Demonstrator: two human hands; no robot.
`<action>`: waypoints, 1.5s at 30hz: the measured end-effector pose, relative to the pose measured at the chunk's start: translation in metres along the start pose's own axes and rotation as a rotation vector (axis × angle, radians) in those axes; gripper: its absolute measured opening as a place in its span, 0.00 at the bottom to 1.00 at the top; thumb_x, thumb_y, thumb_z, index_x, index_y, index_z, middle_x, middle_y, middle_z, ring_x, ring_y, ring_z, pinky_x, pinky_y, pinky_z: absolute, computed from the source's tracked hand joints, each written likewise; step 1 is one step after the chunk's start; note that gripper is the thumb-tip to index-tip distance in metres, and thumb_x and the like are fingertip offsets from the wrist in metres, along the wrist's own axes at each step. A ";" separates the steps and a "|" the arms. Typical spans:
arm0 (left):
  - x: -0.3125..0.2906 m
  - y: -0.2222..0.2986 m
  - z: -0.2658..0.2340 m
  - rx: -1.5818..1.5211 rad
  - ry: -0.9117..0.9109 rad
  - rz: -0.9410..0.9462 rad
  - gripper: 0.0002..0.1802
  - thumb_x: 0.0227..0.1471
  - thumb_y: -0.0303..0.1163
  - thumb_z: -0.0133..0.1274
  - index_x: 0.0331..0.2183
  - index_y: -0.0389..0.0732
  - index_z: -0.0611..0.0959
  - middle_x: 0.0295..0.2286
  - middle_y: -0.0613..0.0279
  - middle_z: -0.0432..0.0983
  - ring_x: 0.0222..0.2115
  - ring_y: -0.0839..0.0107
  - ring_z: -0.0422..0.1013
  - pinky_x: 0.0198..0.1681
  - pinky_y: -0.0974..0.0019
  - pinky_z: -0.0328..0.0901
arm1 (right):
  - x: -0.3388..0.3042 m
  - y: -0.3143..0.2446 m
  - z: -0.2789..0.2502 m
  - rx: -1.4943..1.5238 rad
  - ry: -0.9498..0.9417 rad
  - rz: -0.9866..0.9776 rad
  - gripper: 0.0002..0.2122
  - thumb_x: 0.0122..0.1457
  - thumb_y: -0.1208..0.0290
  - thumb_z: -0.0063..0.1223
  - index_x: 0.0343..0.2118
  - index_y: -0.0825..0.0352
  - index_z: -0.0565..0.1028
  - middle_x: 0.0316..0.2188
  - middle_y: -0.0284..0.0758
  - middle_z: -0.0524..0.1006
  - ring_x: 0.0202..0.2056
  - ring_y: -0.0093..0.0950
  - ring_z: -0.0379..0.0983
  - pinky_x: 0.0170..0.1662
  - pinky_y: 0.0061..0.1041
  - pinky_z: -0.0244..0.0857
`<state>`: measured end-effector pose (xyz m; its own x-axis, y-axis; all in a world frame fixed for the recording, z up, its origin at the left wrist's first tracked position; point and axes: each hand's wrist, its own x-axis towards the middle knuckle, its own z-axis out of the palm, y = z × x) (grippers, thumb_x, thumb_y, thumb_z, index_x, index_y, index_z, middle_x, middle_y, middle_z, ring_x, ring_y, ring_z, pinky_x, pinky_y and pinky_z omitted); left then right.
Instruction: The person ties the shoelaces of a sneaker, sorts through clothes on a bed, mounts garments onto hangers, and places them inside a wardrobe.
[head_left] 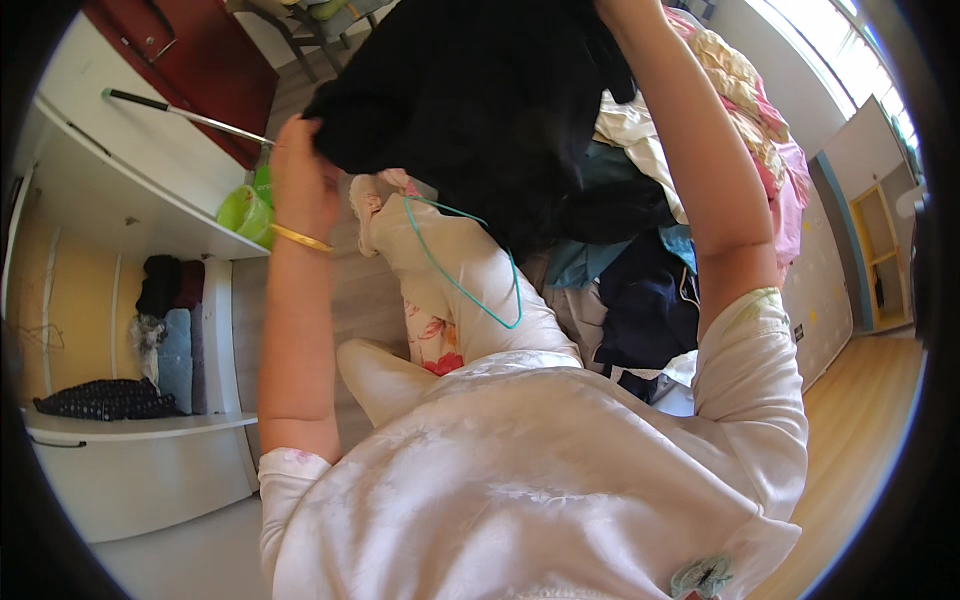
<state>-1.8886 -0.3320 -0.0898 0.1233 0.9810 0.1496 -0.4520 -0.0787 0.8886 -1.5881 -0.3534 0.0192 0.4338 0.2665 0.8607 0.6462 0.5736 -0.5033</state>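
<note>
A black garment (480, 110) is stretched out in front of me, its kind hard to tell from its folds. My left hand (303, 165), with a gold bangle at the wrist, is closed on its left edge. My right hand (625, 12) grips its upper right part at the top of the view, where the fingers are partly cut off. A thin green clothes hanger (420, 245) lies across my lap, below the hanging cloth. Part of the lap and the clothes behind are hidden by the garment.
A heap of clothes lies to my right, with a dark navy garment (650, 300) and pink cloth (790, 200). At left stands an open white wardrobe (150, 430) holding folded clothes (175, 345). Beyond it are a green bin (243, 213), a long-handled pole (190, 113) and a chair (310, 35).
</note>
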 end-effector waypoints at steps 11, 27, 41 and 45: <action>0.026 -0.002 -0.070 1.083 0.208 0.452 0.10 0.47 0.34 0.47 0.20 0.40 0.72 0.18 0.66 0.68 0.18 0.75 0.63 0.23 0.70 0.59 | -0.116 0.066 -0.020 0.452 -0.806 0.899 0.09 0.51 0.75 0.45 0.36 0.67 0.71 0.23 0.26 0.71 0.25 0.16 0.67 0.26 0.16 0.61; -0.024 -0.061 0.007 -0.057 -0.452 -0.470 0.14 0.50 0.25 0.47 0.41 0.34 0.73 0.35 0.61 0.74 0.34 0.71 0.71 0.39 0.69 0.67 | -0.191 0.042 -0.018 0.072 -0.352 0.398 0.15 0.50 0.71 0.53 0.40 0.69 0.68 0.33 0.36 0.72 0.35 0.23 0.69 0.38 0.21 0.64; -0.052 -0.040 0.014 0.131 -0.692 -0.511 0.24 0.41 0.22 0.52 0.45 0.34 0.68 0.37 0.62 0.70 0.36 0.73 0.68 0.41 0.69 0.64 | -0.243 -0.004 -0.025 0.640 -1.018 0.968 0.19 0.52 0.72 0.53 0.48 0.68 0.67 0.43 0.39 0.68 0.39 0.21 0.66 0.42 0.21 0.61; -0.085 -0.012 0.057 0.233 -0.831 -0.307 0.34 0.39 0.24 0.54 0.51 0.32 0.62 0.29 0.66 0.69 0.29 0.78 0.66 0.37 0.75 0.61 | -0.257 0.006 0.023 0.925 -0.925 0.334 0.15 0.44 0.76 0.51 0.38 0.69 0.72 0.33 0.41 0.75 0.37 0.31 0.71 0.42 0.24 0.62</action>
<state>-1.8434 -0.4250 -0.0884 0.8456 0.5283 0.0763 -0.1159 0.0422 0.9924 -1.7100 -0.4012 -0.2030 -0.3302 0.7045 0.6283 -0.2224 0.5888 -0.7771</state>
